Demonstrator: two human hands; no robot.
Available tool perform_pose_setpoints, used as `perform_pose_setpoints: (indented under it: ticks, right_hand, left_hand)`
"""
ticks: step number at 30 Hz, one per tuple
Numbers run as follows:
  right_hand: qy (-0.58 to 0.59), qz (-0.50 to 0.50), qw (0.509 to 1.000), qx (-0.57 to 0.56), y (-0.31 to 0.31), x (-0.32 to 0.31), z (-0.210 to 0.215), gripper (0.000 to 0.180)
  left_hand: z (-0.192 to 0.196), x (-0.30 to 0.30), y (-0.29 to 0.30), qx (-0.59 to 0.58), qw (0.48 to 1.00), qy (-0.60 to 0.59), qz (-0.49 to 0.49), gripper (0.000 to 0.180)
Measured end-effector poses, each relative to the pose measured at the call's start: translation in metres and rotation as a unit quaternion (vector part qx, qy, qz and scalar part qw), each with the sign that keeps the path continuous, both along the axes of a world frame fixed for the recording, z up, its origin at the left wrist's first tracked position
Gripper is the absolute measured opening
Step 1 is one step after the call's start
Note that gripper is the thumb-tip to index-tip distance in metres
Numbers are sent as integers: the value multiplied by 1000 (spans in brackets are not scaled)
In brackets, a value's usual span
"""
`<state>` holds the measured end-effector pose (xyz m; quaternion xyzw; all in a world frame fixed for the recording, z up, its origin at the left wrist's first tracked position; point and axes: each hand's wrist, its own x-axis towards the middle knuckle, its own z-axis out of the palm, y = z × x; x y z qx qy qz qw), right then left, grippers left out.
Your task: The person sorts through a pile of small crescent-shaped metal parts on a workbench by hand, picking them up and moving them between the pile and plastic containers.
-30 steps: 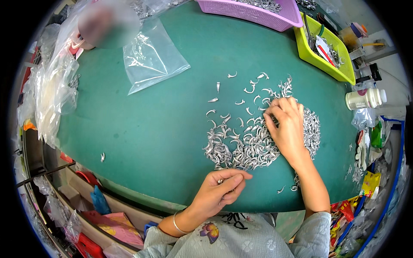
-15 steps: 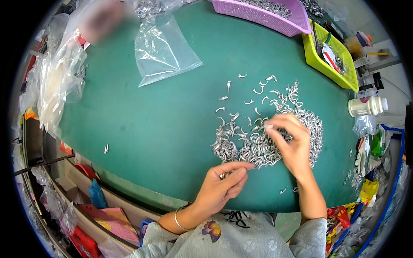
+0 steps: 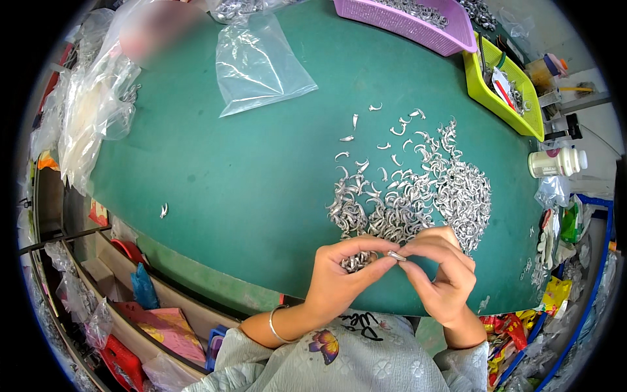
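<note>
A pile of small claw-shaped silver metal pieces [image 3: 462, 199] lies on the green tabletop [image 3: 215, 176] just beyond my hands. My left hand [image 3: 332, 277] is curled around a cluster of these pieces [image 3: 357, 261], its thumb and forefinger reaching right. One single curved metal piece [image 3: 396, 255] sits between the fingertips of both hands, where they meet at the pile's near edge. My right hand [image 3: 449, 274] pinches that piece from the right side. The palm side of the left hand is partly hidden.
Far right stand a purple basket [image 3: 418, 25] and a yellow-green basket [image 3: 486, 98], both holding metal parts. A white bottle [image 3: 555, 162] is at the right edge. A clear plastic bag [image 3: 264, 68] lies at the back, and loose pieces [image 3: 164, 210] lie at left.
My right hand has come down from over the pile to meet my left hand. A metal piece now shows between their fingertips. The left hand's cluster is more visible.
</note>
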<state>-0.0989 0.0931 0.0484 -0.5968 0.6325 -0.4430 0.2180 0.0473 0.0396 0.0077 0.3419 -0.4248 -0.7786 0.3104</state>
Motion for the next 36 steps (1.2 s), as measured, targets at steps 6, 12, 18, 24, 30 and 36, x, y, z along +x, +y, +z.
perform_pose_setpoints:
  ticks: [6,12,18,24,30,36]
  right_hand:
    - [35,29,999,-15,4,-1,2,21]
    - [-103,-48,990,77,-11,-23,-20,13]
    - [132,-11,991,11,-79,-35,-49,22]
    - [245,50,967,58,-92,-23,-68,17]
    - [7,-18,993,119,-54,-16,-44,13]
    - [-23,32,997,71,-23,-4,-26,15]
  left_hand:
    - [1,2,2,36,999,21,-12,17]
    - [-10,8,-2,304,928,215,-3,17]
    - [-7,7,-4,306,930,205,12,15]
    - [-16,14,-2,268,948,169,-21,28]
    - [-17,11,-1,258,958,120,30,22]
    - [-18,9,-4,212,975,57,30,24]
